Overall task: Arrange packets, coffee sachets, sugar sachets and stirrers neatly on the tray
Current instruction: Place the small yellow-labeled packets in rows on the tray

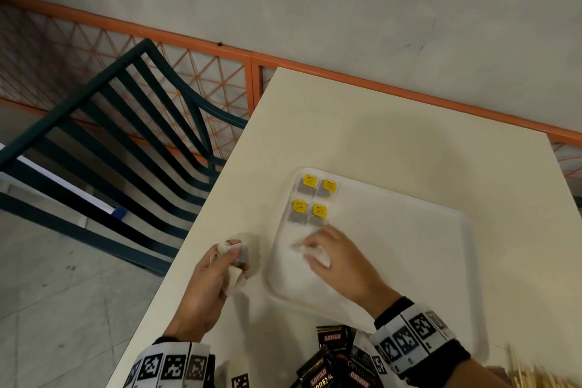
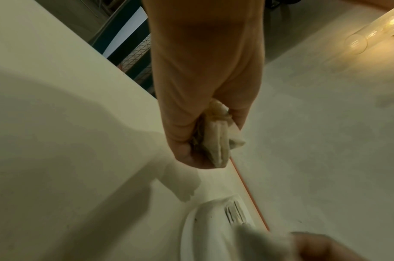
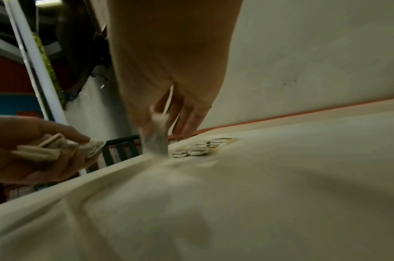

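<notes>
A white tray (image 1: 409, 261) lies on the cream table. Several tea bags with yellow tags (image 1: 310, 198) lie in two neat rows at its far left corner. My right hand (image 1: 327, 253) pinches one tea bag (image 3: 157, 139) and holds it low over the tray, just in front of the rows. My left hand (image 1: 220, 268) stays left of the tray above the table and grips a small bunch of tea bags (image 2: 218, 139). Black Kopiko coffee sachets (image 1: 333, 362) lie in a heap at the near edge, beside wooden stirrers (image 1: 535, 375) at the bottom right.
The table's left edge (image 1: 201, 224) runs close to my left hand. A dark green chair (image 1: 126, 135) stands beyond it, in front of an orange mesh railing (image 1: 220, 79). The right part of the tray holds nothing.
</notes>
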